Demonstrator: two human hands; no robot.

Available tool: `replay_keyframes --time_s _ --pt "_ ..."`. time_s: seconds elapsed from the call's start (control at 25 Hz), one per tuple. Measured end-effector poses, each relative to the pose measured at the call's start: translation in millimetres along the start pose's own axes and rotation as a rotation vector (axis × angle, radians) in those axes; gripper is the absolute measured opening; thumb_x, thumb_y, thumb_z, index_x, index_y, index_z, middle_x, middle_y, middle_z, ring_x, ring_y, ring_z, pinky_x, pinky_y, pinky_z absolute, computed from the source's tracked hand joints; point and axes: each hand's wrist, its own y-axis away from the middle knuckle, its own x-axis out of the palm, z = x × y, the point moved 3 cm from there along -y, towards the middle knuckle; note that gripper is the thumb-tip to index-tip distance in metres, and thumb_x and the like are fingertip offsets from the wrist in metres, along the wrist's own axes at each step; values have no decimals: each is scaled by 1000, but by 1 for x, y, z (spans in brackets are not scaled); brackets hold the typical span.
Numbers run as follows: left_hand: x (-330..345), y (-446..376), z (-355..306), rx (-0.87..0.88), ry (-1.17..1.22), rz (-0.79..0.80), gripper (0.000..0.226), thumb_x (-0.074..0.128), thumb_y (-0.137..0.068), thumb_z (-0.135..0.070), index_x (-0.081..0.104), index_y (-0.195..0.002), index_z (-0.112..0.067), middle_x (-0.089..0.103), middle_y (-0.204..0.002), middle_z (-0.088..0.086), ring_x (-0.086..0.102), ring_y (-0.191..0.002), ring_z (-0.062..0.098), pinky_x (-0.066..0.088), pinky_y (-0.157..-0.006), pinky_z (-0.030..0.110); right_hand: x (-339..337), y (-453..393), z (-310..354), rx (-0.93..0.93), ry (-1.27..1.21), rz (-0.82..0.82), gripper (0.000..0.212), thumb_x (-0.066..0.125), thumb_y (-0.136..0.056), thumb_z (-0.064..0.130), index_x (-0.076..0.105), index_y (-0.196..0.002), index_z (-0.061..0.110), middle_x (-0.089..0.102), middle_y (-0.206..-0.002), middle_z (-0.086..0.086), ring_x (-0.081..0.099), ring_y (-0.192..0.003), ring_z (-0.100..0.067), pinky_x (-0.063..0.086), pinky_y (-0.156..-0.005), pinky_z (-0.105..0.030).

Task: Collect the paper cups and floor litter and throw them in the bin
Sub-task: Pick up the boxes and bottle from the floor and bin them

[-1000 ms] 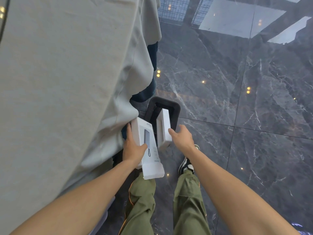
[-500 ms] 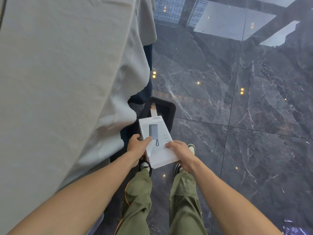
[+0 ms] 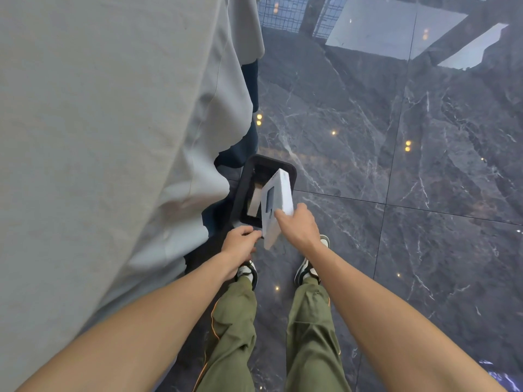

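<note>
Right hand (image 3: 297, 226): you gripped the white box (image 3: 276, 203), tilted above the bin (image 3: 292, 171) ahead.
Left hand (image 3: 240, 243): curled beside it, seemingly empty.

The white box (image 3: 278, 199) hides much of the bin (image 3: 293, 174) opening. The grey tablecloth (image 3: 113, 137) covers the bin's left side and runs off the left edge. What else lies inside cannot be told.

Both arms reach down; right hand (image 3: 297, 226) grips, left hand (image 3: 240, 241) loosely curled.
</note>
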Motion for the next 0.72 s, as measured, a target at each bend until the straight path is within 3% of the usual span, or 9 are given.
replay_keyframes --time_s 0.2,0.4,0.56,0.72 --pt "-5 7 -26 70 -78 -65 34 66 -95 -27 65 -128 -20 67 -110 0 68 -108 25 56 -101 46 -1 9 3 -23 58 69 39 54 -95 37 54 -122 8 58 -110 -4 58 -105 -29 46 -86 -40" --pt "-9 11 -44 152 -183 -87 45 61 -99 -23 58 -143 -16 66 -135 3 62 -122 23 49 -105 36 -5 13 -3 -38 83 111 25 53 -95 31 63 -108 12 65 -104 -4 60 -95 -26 49 -81 -38" --pt "-9 8 -40 173 -287 -98 50 58 -102 -21 50 -151 -16 58 -148 7 55 -135 24 44 -108 35 -3 10 -11 -46 69 167 31 54 -96 29 65 -120 12 69 -119 -8 65 -105 -25 55 -91 -41" --pt "-6 16 -35 268 -568 -80 57 58 -102 -27 42 -156 -20 47 -159 6 46 -144 27 43 -111 41 -2 16 -16 -90 139 219 46 54 -97 31 59 -140 14 64 -137 -9 64 -119 -28 52 -101 -42"
